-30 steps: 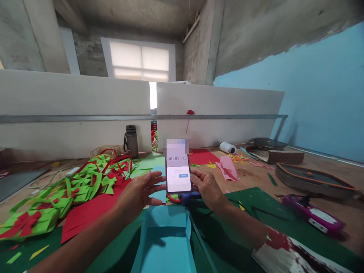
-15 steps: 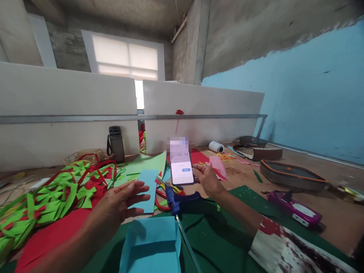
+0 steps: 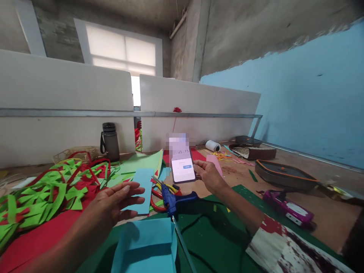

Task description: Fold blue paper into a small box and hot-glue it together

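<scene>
Right hand (image 3: pixel 212 177): pinches phone (image 3: pixel 183 171) by its right edge | phone: screen lit, just below frame centre | left hand (image 3: pixel 116 201): fingers spread, left of centre, near light-blue paper strip (image 3: pixel 145 178) | blue glue gun (image 3: pixel 171 201): below phone in frame | folded blue paper (image 3: pixel 146 235): bottom centre, on green mat (image 3: pixel 227 227) | dark bottle (image 3: pixel 110 146): left, by white partition (image 3: pixel 65 87)

Brown tabletop (image 3: pixel 241 172), green mat (image 3: pixel 224 231) over its near part. On the table, left: wire basket (image 3: pixel 65 154), dark bottle (image 3: pixel 110 146), heap of green and red paper pieces (image 3: pixel 54 185). Middle, toward the back: light green paper (image 3: pixel 138 163), red paper (image 3: pixel 198 154), pink paper (image 3: pixel 214 163), white roll (image 3: pixel 211 145), yellow-orange scraps (image 3: pixel 222 156). Right: brown book-like item (image 3: pixel 260 153), grey case (image 3: pixel 284 175) with orange trim, purple box (image 3: pixel 290 210) beside the mat. On the mat, near edge: folded blue paper (image 3: pixel 150 231).
</scene>
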{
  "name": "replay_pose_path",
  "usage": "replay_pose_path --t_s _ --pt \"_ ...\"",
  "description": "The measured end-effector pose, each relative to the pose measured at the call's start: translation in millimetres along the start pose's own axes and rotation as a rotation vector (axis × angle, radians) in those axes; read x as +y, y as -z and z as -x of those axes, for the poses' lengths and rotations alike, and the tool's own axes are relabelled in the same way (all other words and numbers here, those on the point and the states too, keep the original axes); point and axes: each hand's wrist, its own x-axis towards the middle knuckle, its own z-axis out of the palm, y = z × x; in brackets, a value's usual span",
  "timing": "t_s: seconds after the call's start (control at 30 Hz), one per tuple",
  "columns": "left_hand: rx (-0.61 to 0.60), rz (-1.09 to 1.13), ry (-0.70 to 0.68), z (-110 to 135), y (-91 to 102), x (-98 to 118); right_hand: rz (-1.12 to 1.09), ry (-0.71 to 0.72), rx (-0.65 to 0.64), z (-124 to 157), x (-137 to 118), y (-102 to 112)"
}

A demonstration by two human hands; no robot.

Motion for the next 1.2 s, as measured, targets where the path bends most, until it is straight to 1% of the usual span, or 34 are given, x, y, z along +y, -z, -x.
replay_pose_path --t_s 0.17,0.3,0.4,0.5,0.63,0.83,0.97,1.1,1.2 --pt "-0.008 -0.004 -0.013 1 -0.6 -2 0.066 -0.055 -0.021 -10 2 18" --pt "-0.004 0.002 -0.014 1 -0.6 -4 0.116 -0.116 -0.022 -19 17 30" --pt "0.008 -0.007 -0.004 -1 0.2 -5 0.144 -0.157 -0.022 -25 31 35" --pt "0.015 -0.004 -0.001 -2 1.0 -6 0.165 -0.189 -0.020 -28 43 37" --pt "0.015 -0.032 -0.001 -1 0.5 -5 0.185 -0.233 -0.008 -33 52 38" --pt "0.018 -0.020 -0.010 -4 2.2 -6 0.253 -0.350 0.057 -43 63 43" --pt "0.020 -0.042 0.007 0 0.7 -4 0.296 -0.408 0.086 -46 70 43" --pt "0.041 -0.055 0.002 4 -3.6 1 0.335 -0.404 0.113 -48 73 40" --pt "0.075 -0.054 0.021 3 -5.3 2 0.370 -0.341 0.140 -51 73 39"
